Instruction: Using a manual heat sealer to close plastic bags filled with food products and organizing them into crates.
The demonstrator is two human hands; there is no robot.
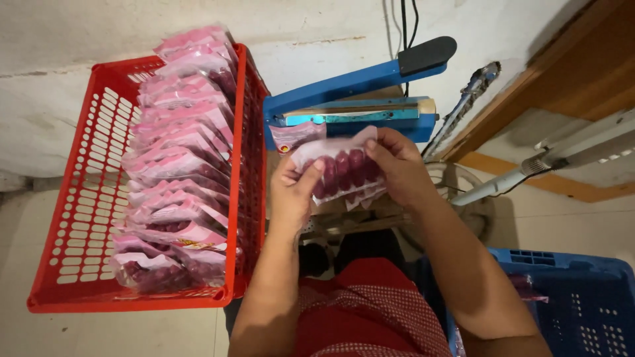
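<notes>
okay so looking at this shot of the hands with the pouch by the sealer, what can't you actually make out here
All in the head view:
- Pouch: its lower corners sit behind the left hand and right hand; more pouches beneath it, count unclear.
- Blue sealer: its base is hidden by the pouch and hands.
- Blue crate: cut off by the bottom and right edges; contents mostly behind the right forearm.
- Red basket: lower pouches overlap, so no count.

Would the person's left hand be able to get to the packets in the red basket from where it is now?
Probably yes. The red basket sits open-topped just left of the left hand, with nothing between them. But that hand is pinching the clear pouch together with the right hand, so it would need to let go first.
</notes>
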